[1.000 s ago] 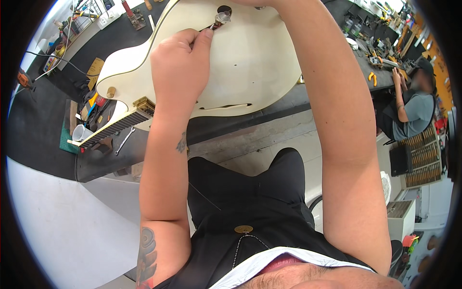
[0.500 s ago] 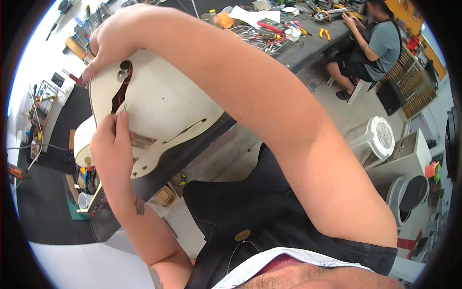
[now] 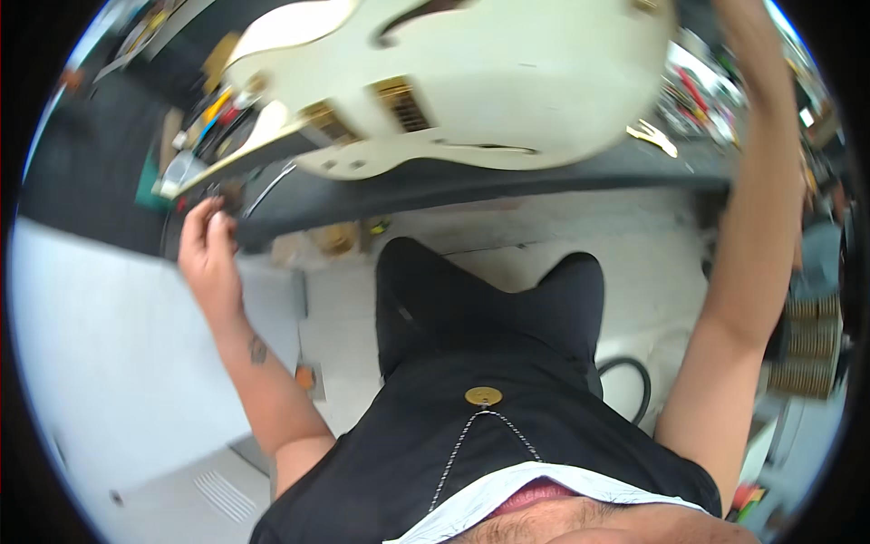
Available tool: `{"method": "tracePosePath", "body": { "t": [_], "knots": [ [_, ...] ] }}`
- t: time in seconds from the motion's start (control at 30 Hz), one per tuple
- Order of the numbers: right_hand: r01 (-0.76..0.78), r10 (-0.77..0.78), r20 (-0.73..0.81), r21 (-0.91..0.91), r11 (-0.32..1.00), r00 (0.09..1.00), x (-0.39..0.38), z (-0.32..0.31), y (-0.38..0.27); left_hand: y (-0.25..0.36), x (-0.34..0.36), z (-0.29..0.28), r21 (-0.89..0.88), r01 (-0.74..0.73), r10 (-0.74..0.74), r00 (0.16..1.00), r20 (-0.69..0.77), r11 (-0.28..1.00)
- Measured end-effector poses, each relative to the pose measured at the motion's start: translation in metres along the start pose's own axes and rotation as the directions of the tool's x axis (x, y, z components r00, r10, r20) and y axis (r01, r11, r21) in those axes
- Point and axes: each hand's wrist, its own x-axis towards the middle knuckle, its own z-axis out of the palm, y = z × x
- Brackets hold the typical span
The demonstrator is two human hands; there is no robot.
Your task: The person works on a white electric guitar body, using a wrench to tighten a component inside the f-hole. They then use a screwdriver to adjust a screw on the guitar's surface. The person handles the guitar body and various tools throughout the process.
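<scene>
A dark workbench [image 3: 100, 186] stretches above a pale floor [image 3: 639, 240].

Yellow pliers [image 3: 655, 139], pale cup [image 3: 184, 170], green mat [image 3: 149, 189]

No text, label, number or sign can be read. To the right of the left hand [image 3: 211, 249] and lower, any marking on the round gold disc [image 3: 483, 396] on the black clothing [image 3: 553, 372] is too small to make out; beyond its fingertips, the coloured tools [image 3: 218, 105] are blurred.
</scene>
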Motion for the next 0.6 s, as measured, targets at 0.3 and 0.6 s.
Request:
{"method": "tracePosePath", "body": {
  "t": [0.3, 0.6],
  "knots": [
    [-0.454, 0.552, -0.302, 0.337, 0.825, 0.778, -0.268, 0.001, 0.203, -0.116, 0.002, -0.014, 0.511, -0.243, 0.143, 0.963, 0.227, 0.824],
    [-0.671, 0.737, -0.279, 0.306, 0.675, 0.615, -0.324, 0.017, 0.203, -0.152, 0.054, 0.098, 0.670, -0.542, 0.358, 0.840, 0.408, 0.507]
  ]
}}
